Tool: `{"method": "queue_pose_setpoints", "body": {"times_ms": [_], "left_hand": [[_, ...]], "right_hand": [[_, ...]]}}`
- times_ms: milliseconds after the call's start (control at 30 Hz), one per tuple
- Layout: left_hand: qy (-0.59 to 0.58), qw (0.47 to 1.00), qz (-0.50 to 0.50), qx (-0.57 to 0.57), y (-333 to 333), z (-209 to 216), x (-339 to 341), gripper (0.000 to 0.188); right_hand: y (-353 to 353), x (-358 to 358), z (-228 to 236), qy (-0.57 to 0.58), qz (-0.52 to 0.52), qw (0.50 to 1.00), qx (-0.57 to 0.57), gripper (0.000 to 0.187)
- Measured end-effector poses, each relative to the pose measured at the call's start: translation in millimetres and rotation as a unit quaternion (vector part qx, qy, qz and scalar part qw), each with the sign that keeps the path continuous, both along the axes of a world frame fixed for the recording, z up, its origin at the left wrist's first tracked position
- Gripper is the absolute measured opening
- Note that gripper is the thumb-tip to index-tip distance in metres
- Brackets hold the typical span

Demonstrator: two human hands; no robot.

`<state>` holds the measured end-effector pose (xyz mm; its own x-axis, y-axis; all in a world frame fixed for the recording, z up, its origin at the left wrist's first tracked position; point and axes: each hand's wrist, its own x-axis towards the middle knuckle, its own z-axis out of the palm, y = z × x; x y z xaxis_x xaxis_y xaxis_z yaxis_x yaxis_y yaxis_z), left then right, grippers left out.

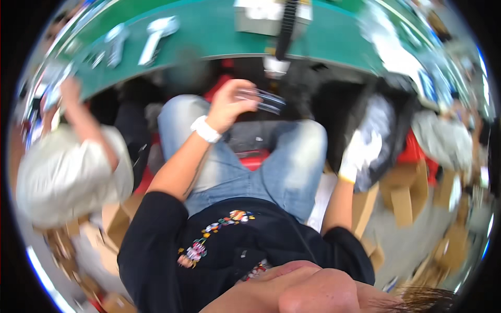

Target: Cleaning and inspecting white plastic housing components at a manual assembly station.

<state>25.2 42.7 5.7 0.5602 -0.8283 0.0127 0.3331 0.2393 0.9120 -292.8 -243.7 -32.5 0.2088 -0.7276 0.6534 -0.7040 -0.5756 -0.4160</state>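
My left hand [233, 104], bare with a white band at the wrist, is raised over my lap. Its thumb and fingers are closed on a small dark flat piece with pale shiny edges [271, 102]; motion blur hides its exact kind. To the right, my right hand [359, 154] wears a white glove and reaches into the mouth of a black plastic bag [342, 112]. Crumpled, shiny clear plastic [379, 122] lies in that bag, against the gloved fingers. Those fingers are smeared, so their grip does not show.
Ahead runs a green worktable [209, 39], carrying a pale box [255, 18] and white handled parts [156, 36]. A dark upright tool [286, 31] stands at its front edge. Co-workers sit left [73, 172] and right. Open cardboard boxes [404, 190] stand on the floor.
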Motion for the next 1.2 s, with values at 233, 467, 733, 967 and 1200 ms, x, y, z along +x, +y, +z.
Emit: {"method": "queue_pose_setpoints", "body": {"times_ms": [233, 467, 733, 967, 1200], "left_hand": [[-0.429, 0.883, -0.173, 0.070, 12, 63, -9, 0.049], [-0.596, 0.572, 0.442, 0.351, 70, 93, 158, 0.055], [-0.536, 0.574, 0.448, 0.428, 68, 50, 230, 0.056], [0.201, 0.954, 0.089, -0.206, 5, 57, 45, 0.040], [0.183, 0.975, 0.072, -0.107, -22, 34, 4, 0.043]], "right_hand": [[129, 135, 54, -0.228, 0.495, 0.389, 0.743, 0.073], [117, 193, 37, -0.262, 0.526, 0.427, 0.687, 0.075], [141, 196, 42, -0.212, 0.538, 0.642, 0.503, 0.074], [150, 178, 29, -0.293, 0.465, 0.442, 0.709, 0.063], [161, 164, 18, -0.367, 0.380, 0.007, 0.849, 0.058]]}}
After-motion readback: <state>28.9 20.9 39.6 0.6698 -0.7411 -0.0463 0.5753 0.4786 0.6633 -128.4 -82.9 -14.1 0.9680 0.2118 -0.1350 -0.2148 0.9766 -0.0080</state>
